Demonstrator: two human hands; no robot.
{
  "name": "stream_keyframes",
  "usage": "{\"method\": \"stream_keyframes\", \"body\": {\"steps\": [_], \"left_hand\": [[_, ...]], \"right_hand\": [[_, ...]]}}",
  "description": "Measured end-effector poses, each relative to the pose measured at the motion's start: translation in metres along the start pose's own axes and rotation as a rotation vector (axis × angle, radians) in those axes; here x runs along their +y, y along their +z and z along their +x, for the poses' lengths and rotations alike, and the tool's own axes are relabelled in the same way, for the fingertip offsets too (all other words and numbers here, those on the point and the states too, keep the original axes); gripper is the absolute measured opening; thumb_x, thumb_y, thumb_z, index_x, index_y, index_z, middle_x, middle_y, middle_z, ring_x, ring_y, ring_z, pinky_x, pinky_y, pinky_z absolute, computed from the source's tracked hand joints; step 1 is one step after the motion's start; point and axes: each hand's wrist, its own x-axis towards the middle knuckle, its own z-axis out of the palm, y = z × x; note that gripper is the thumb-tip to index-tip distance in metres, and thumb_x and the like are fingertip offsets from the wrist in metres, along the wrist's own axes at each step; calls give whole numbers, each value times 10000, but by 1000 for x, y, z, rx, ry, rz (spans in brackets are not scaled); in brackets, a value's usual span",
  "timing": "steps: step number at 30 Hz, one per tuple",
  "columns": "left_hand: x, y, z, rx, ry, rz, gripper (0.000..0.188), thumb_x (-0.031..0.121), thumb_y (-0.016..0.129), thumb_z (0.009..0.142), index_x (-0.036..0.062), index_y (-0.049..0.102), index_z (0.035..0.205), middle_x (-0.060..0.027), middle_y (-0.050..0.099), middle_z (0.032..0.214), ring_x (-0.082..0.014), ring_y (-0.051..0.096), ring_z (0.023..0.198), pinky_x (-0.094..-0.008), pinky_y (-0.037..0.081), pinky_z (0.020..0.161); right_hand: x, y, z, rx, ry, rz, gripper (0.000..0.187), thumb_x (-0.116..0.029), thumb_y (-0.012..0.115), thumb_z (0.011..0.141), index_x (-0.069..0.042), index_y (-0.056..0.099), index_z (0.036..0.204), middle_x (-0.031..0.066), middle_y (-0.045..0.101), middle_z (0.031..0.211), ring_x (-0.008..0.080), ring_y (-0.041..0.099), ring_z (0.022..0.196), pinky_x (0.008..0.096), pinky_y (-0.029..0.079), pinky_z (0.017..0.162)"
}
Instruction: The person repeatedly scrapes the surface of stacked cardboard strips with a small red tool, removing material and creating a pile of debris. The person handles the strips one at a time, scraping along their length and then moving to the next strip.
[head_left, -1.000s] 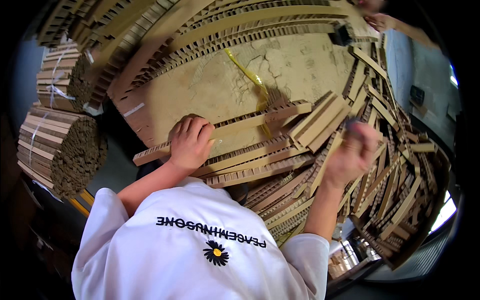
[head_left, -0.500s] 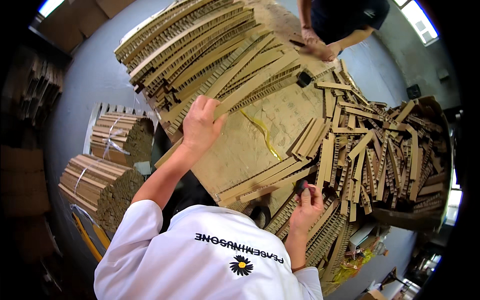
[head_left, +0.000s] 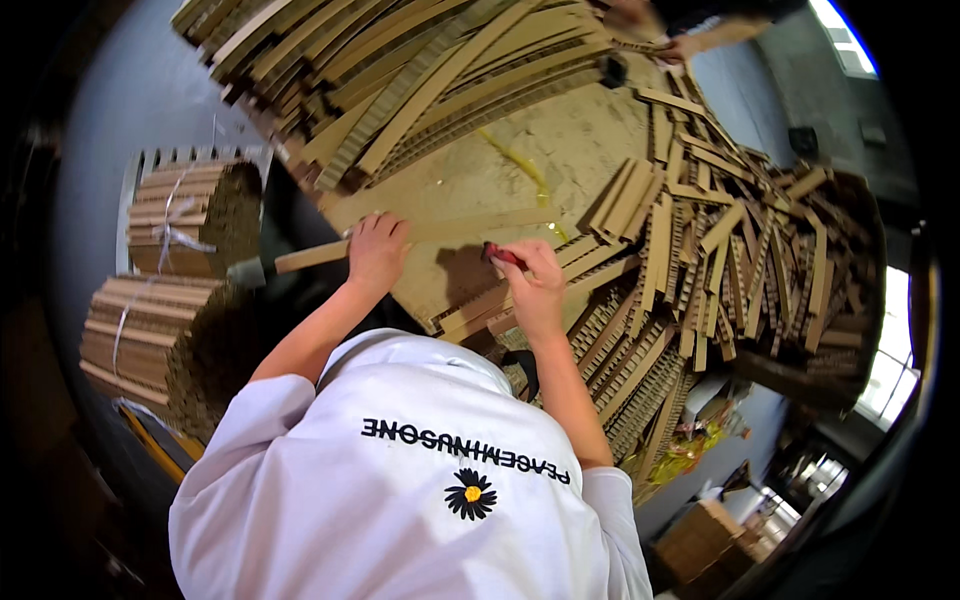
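My left hand [head_left: 378, 250] is closed over a long honeycomb-cardboard strip [head_left: 480, 222], which lies slantwise across the near part of the worktable [head_left: 440, 272]. One end of the strip sticks out past the table's left edge. In my right hand [head_left: 536, 285], fingers pinched together, is a small red and black tool [head_left: 505, 256]; its working end is too small to make out. The tool is just on the near side of the strip. Beside my right hand, a few long strips [head_left: 590, 262] lie along the near edge of the table.
Long cardboard strips [head_left: 400, 60] are stacked at the far left. A heap of short cut pieces [head_left: 740, 250] spreads rightward toward a large bin [head_left: 800, 375]. Tied bundles [head_left: 150, 335] stand on the left. Across the table a co-worker's hand [head_left: 685, 48] shows; a black block [head_left: 612, 70] sits nearby.
My left hand has drawn a strip off the stack toward me and laid it on the table. My right hand has come up and left, bringing the red and black tool near it.
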Motion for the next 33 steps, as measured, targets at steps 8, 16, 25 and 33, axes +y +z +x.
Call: {"method": "stream_keyframes", "body": {"steps": [8, 16, 25, 33], "left_hand": [[-6, 6, -5, 154, -31, -165, 434, 153, 847, 730, 123, 725, 1145, -51, 653, 1140, -310, 604, 1105, -478, 479, 966], [-8, 10, -6, 192, -25, -136, 339, 142, 768, 778, 125, 712, 1112, -53, 641, 1106, -288, 605, 1083, -450, 470, 962], [-6, 11, -6, 159, -37, -112, 459, 140, 845, 713, 126, 709, 1151, -37, 653, 1148, -290, 615, 1094, -451, 474, 960], [-4, 8, -5, 186, -34, -115, 277, 155, 733, 813, 135, 728, 1089, -38, 651, 1089, -272, 612, 1065, -433, 478, 954]], "right_hand": [[35, 54, 50, -317, -224, -131, 227, 107, 767, 841, -19, 753, 1029, 123, 711, 1054, 255, 730, 885, 329, 590, 780], [35, 70, 58, -351, -344, -218, 169, 44, 788, 852, -38, 754, 996, 129, 733, 1019, 296, 733, 848, 357, 589, 732], [35, 72, 57, -326, -393, -313, 125, -32, 815, 838, -74, 754, 938, 89, 725, 969, 311, 710, 827, 393, 570, 710], [36, 75, 59, -304, -545, -501, 149, -131, 841, 811, -147, 770, 940, 14, 696, 944, 273, 650, 854, 416, 488, 721]]}}
